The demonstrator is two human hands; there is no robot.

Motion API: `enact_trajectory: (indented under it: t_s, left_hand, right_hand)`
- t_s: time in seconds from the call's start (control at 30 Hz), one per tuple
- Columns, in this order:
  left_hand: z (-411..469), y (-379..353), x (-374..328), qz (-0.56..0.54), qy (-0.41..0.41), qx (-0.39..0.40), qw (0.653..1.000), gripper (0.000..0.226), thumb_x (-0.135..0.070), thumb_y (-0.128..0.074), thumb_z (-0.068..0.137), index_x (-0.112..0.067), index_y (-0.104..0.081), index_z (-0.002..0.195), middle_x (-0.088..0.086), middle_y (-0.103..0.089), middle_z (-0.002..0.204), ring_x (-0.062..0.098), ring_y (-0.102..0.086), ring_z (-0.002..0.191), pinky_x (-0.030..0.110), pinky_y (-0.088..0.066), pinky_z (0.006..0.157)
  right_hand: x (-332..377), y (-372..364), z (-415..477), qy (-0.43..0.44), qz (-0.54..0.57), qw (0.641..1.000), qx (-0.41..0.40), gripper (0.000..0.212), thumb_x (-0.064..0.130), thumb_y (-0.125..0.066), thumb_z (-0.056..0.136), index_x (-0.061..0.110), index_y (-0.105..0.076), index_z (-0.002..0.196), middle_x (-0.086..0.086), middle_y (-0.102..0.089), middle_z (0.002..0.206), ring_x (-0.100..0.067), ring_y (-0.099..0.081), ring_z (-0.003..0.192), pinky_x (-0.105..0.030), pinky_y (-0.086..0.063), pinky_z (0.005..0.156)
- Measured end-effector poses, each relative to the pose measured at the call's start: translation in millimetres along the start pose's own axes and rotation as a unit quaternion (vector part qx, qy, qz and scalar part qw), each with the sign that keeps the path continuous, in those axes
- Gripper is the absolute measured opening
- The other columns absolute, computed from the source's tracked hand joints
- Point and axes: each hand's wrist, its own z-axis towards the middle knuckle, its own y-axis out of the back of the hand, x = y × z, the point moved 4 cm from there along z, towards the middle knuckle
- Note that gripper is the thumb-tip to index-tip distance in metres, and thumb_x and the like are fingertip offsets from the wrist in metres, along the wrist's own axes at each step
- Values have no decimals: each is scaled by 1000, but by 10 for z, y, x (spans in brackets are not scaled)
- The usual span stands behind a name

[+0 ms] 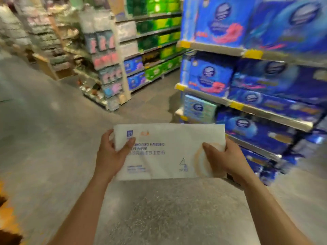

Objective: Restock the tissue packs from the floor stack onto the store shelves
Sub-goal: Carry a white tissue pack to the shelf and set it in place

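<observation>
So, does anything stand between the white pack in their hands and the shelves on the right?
Nothing visible does. The left hand and right hand grip the white pack at its ends, right beside the shelves. But the shelf levels in view look filled with blue packs; no free slot shows.

near shelves: blue packs, every tier; far shelves: green packs | floor: grey
</observation>
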Motion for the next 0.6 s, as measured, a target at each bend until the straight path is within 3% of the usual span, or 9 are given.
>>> enact_trajectory:
  t_s: [0.07, 0.13, 0.27, 0.43, 0.53, 0.6]
  left_hand:
    - [-15, -800, -251, -13, -5, 63, 998, 94, -68, -81, 60, -30, -45, 137, -10, -71, 107, 11, -72, 89, 43, -59, 81]
    - [-81, -1591, -539, -23, -15, 112, 993, 93, -73, -80, 53, -26, -55, 129, -9, -74, 104, 10, -73, 87, 43, -60, 79]
    - [-374, -3134, -1185, -44, -49, 210, 975, 59, -68, -82, 58, -28, -71, 99, -9, -77, 88, 13, -74, 77, 48, -61, 71]
    - [-789, -4821, -1923, -99, -75, 306, 944, 54, -65, -82, 60, -27, -69, 96, -9, -76, 88, 11, -74, 78, 48, -61, 74]
    - [-976, -5650, -2304, -118, -105, 360, 919, 36, -50, -85, 70, -30, -68, 95, -9, -76, 88, 6, -73, 77, 47, -61, 75]
    - [-1073, -6166, -2534, -120, -125, 394, 902, 44, -58, -83, 68, -31, -68, 100, -9, -76, 90, 7, -73, 78, 46, -61, 74]
  right_hand:
    - [-363, 689, 76, -31, -3, 998, -51, 18, 43, -77, 82, 32, -67, 93, 8, -74, 96, -8, -69, 82, -35, -57, 76]
    - [-672, 1368, 124, -68, -2, 993, -94, 30, 47, -77, 81, 28, -65, 101, 8, -72, 96, -13, -68, 85, -42, -58, 82]
    - [-1139, 2771, 185, -96, 1, 978, -186, 26, 47, -80, 79, 29, -67, 92, 7, -74, 87, -18, -71, 83, -50, -59, 82]
    - [-1518, 4225, 114, -113, 12, 951, -288, 25, 41, -82, 79, 27, -69, 95, 6, -76, 86, -15, -71, 78, -45, -60, 75]
    - [-1742, 4832, 107, -121, 19, 933, -338, 23, 40, -82, 80, 28, -70, 96, 10, -77, 86, -10, -73, 77, -40, -61, 73]
    - [-1899, 5184, 102, -133, 28, 917, -376, 24, 38, -82, 80, 27, -71, 98, 8, -77, 88, -11, -74, 78, -39, -61, 73]
